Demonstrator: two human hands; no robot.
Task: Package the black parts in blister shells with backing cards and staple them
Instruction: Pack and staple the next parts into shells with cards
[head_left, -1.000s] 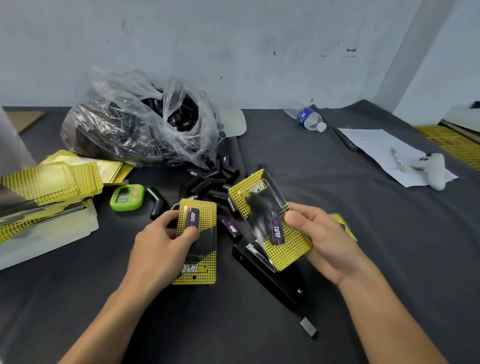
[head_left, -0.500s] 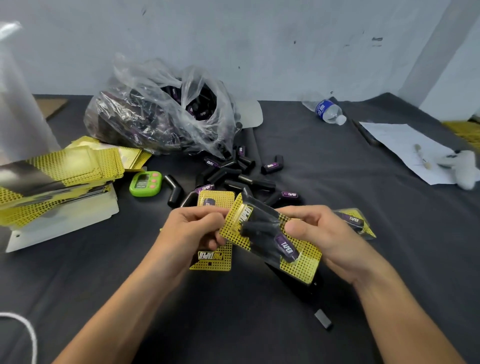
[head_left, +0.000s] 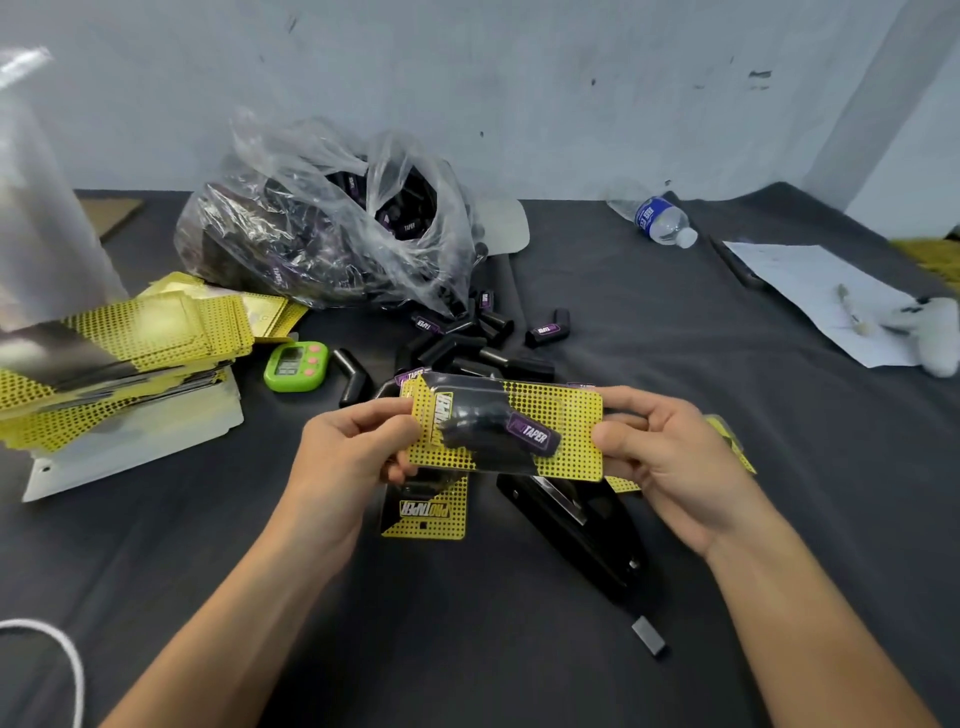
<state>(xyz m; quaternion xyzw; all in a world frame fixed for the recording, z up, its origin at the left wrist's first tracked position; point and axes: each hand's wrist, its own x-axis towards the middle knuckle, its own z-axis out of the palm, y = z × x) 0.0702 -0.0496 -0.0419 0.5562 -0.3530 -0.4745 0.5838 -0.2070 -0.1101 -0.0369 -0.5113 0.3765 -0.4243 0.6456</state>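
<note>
I have the blister pack (head_left: 506, 434) up off the desk (head_left: 467, 649), over its middle, lying flat and lengthwise between both hands. The left grip (head_left: 353, 447) pinches one short end and the right grip (head_left: 670, 457) pinches the other, thumbs on top and fingers curled beneath. The black part (head_left: 483, 426) sits inside the clear shell over the yellow dotted card, its purple label facing up. I cannot tell whether any staple is in yet.

My main worry is the card sliding out of the shell. I judge only my two pinches keep the layers together, so easing either one to reach for the stapler (head_left: 576, 525) could let them shift and the part could drop out. The stapler lies on the desk just below the pack, towards the near edge. A one-handed carry down to it is the weak point.

If the layers go in skewed, a staple could catch the shell alone or bite too close to the part.

A second pack (head_left: 426, 512) lies on the desk right under my left wrist, and loose black parts (head_left: 467, 348) are scattered just beyond, towards the far edge. A careless lowering could nudge either of them. The glossy shell also looks slippery, so a light pinch may let it twist.
</note>
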